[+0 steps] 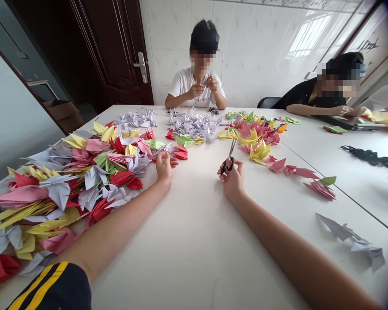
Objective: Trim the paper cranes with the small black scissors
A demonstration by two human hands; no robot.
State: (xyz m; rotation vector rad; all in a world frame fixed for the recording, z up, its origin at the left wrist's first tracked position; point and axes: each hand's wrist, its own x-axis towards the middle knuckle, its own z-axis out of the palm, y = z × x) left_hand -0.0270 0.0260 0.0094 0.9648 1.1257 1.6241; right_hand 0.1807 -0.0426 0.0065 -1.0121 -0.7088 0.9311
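My right hand grips a pair of scissors, its fingers in the black handle loops and the metal blades pointing up and away from me. My left hand rests at the right edge of a large pile of folded paper cranes, in white, red, pink, yellow and green. Its fingers are loosely curled and a little apart, and I see nothing held in them. Just beyond its fingertips lies a red folded paper piece; whether they touch I cannot tell.
White cranes and a coloured heap lie across the table. Pink cranes and grey-white ones lie at the right, below a black bundle. One person sits opposite, another at the right.
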